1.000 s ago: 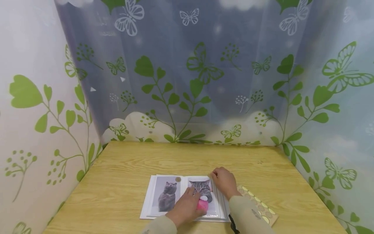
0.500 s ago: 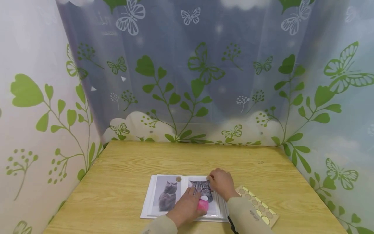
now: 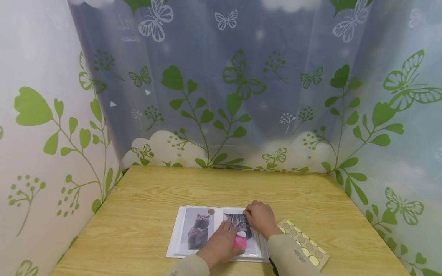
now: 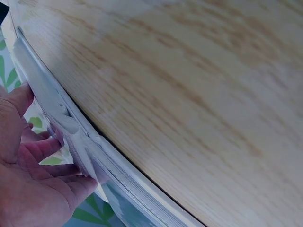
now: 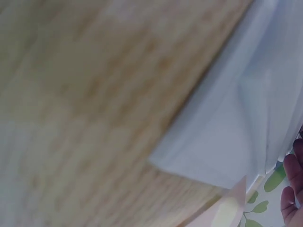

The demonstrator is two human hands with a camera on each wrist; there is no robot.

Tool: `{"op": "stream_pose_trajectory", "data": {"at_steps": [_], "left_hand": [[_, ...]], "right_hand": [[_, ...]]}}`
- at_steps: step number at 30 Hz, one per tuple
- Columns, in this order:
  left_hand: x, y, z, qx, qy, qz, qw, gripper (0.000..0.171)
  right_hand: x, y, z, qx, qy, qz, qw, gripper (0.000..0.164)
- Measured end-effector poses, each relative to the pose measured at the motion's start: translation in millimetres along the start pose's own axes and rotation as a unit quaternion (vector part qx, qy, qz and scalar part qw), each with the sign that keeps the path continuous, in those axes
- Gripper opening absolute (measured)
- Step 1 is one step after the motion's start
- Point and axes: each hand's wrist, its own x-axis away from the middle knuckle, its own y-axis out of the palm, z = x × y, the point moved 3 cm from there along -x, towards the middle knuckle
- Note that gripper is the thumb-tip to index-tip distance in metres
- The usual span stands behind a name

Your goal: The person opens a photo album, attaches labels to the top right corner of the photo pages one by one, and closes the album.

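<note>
A white photo album [image 3: 173, 245] lies spread on the table in the head view. Its left page bears a grey cat photo [image 3: 198, 232] with a round gold sticker [image 3: 211, 211] at the upper right corner. My left hand [image 3: 221, 242] rests over the right page's tabby cat photo [image 3: 238, 219], beside a pink patch; the left wrist view shows its fingers [image 4: 78, 187] outstretched against the pages. At that photo's upper right corner, my right hand [image 3: 261, 218] touches the page with bent fingers. Anything beneath its fingertips is hidden, and the right wrist view catches only part of it.
Right of the album, partly behind my right sleeve [image 3: 291, 253], lies a tan sheet of round stickers [image 3: 312, 249], some yellow. The wooden table [image 3: 145, 191] reaches back to a curtain [image 3: 214, 115] printed with leaves and butterflies.
My right hand has shifted slightly left and toward me, from the album's outer edge onto the photo's upper corner. My left hand has stayed in place.
</note>
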Motion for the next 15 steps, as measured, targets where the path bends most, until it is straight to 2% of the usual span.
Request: {"op": "stream_pose_trajectory", "data": {"at_steps": [7, 15], "left_hand": [[0.8, -1.6, 1.2, -0.007, 0.006, 0.001, 1.0000, 0.071], [0.5, -1.1, 0.6, -0.005, 0.004, 0.003, 1.0000, 0.071]], "right_hand": [[3.5, -1.9, -0.6, 0.002, -0.024, 0.015, 1.000, 0.008], [8.8, -0.8, -1.3, 0.011, -0.040, -0.017, 0.999, 0.010]]}}
